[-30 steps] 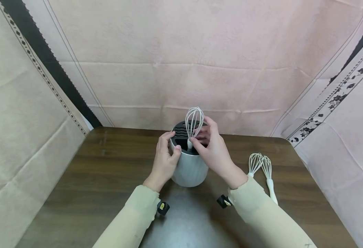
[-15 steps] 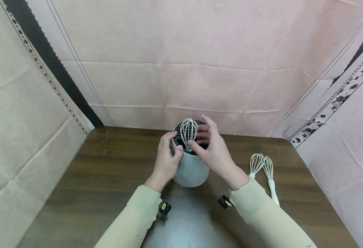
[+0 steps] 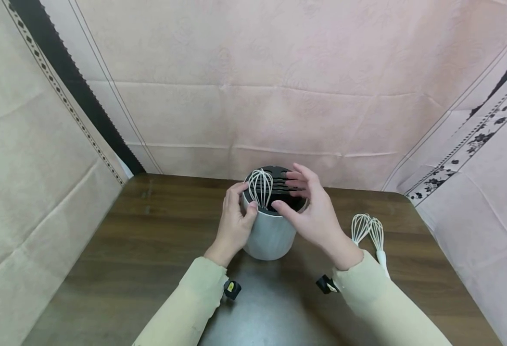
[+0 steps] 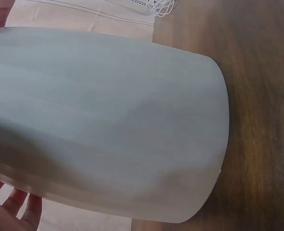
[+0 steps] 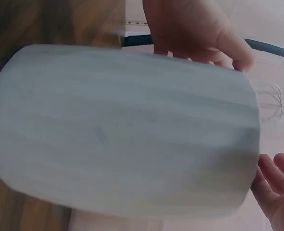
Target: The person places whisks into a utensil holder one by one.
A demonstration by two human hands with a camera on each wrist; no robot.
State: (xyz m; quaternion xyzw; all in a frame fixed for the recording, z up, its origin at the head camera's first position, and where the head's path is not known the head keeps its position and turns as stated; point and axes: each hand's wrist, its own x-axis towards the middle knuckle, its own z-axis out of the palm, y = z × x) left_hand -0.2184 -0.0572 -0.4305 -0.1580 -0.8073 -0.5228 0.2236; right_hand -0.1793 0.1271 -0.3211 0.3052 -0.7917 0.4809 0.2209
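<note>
A light grey utensil holder (image 3: 269,239) with a black slotted lid stands upright on the table. One white whisk (image 3: 260,186) sits in its opening at the left, wire loops up, its handle hidden inside. My left hand (image 3: 232,223) holds the holder by its left side, thumb at the front rim and fingers round the back. At the right rim, my right hand (image 3: 314,211) has its fingers spread and nothing between them. From the right wrist view, the whisk's loops (image 5: 277,103) show above the rim, between the two hands.
Two more white whisks lie side by side on the wooden table (image 3: 162,250); the right-hand whisk (image 3: 378,235) is partly covered by the right sleeve (image 3: 379,288). A pale cloth backdrop (image 3: 253,115) rises behind the table's far edge.
The whisk has sunk into the holder and leaned left. My right hand has let go of it and drawn back to the right; my left hand keeps its hold.
</note>
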